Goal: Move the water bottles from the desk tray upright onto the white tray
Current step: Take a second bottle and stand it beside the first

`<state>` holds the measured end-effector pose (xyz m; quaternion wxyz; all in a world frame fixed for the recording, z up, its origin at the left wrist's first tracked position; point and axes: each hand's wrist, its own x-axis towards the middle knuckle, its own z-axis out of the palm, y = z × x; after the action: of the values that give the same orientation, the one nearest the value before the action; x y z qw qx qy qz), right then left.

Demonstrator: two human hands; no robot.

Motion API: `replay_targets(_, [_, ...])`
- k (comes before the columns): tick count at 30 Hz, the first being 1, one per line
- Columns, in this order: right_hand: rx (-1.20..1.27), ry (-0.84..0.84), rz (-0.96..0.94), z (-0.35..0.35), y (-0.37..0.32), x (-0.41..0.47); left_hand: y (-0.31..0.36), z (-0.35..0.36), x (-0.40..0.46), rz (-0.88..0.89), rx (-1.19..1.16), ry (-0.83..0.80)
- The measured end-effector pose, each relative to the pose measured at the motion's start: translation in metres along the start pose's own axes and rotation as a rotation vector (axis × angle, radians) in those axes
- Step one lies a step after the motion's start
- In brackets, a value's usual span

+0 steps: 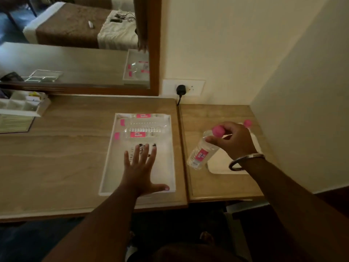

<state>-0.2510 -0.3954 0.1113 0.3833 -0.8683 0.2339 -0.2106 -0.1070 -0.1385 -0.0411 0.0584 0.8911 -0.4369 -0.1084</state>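
A rectangular desk tray (107, 163) lies on the main desk with two clear water bottles on their sides at its far end: one (145, 118) at the back, one (139, 134) in front, both with pink caps and labels. My left hand (140, 167) rests flat and spread on the tray's near half, holding nothing. My right hand (233, 140) grips a third bottle (201, 155) by the neck under its pink cap, tilted, above the side table. Beneath and behind that hand sits the white tray (224, 168), where another pink-capped bottle (247, 123) stands, mostly hidden.
A charger plug (181, 90) sits in the wall socket, its cable dropping between the desks. A white compartment organiser (22, 105) and a dark folder (15, 123) are at far left. The mirror (79, 44) rises behind the desk; walls close the right corner.
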Motion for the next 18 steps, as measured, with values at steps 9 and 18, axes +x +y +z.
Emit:
replay_targets(9, [-0.230,-0.175,-0.068,-0.143,0.111,-0.003,0.177,0.046,0.052,-0.035,-0.023,-0.088])
replay_targets(18, [-0.239,-0.107,-0.012,-0.180,0.174,0.025,0.217,0.080,0.084,-0.135,-0.003,-0.157])
